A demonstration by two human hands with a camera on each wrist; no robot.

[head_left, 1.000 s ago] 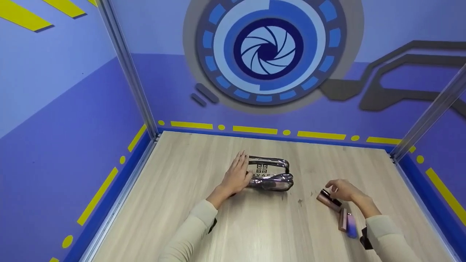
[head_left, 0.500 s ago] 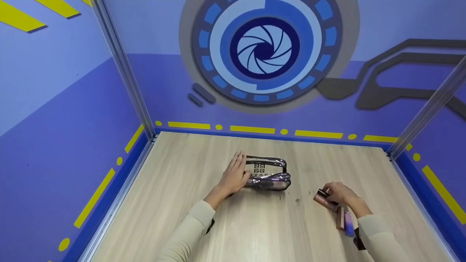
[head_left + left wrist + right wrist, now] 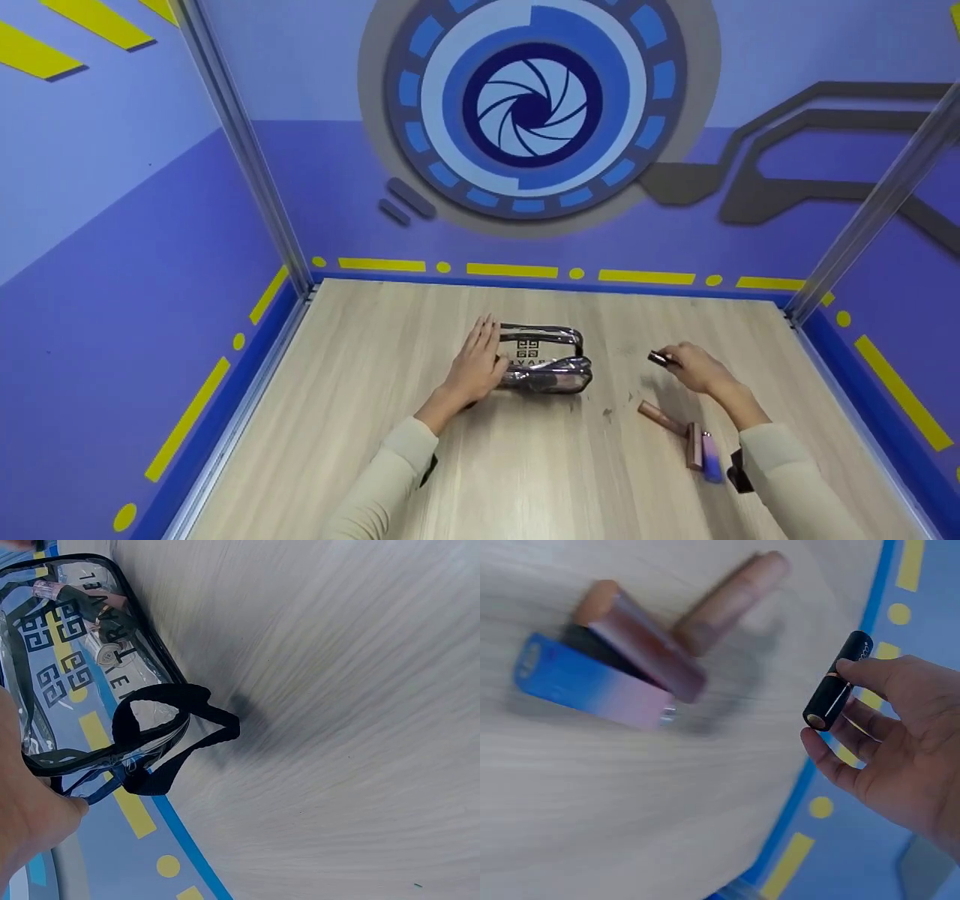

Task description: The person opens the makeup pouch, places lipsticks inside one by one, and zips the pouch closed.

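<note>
A clear cosmetic pouch (image 3: 551, 376) with black trim and a printed logo lies mid-table. My left hand (image 3: 474, 366) rests on its left end, fingers straight and together. Small tubes (image 3: 105, 652) show through the clear plastic in the left wrist view, and a black strap loop (image 3: 214, 724) sticks out from the pouch's end. To the right, my right hand (image 3: 699, 369) pinches a black lipstick (image 3: 838, 680) between thumb and fingers, above the table. Below that hand lie a slim brownish tube (image 3: 660, 417), a brown-pink tube (image 3: 694, 446) and a blue-to-pink tube (image 3: 712, 459).
The wood-grain table (image 3: 540, 480) stands within blue-purple panels (image 3: 150, 360) on the left, back and right. Metal posts (image 3: 247, 150) rise at the back corners. A dark patch lies under the blue-to-pink tube in the right wrist view; its nature is unclear.
My right hand has taken hold of the black lipstick and lifted it up and away from the other tubes. My left hand stays on the pouch. The head view has shifted slightly.
</note>
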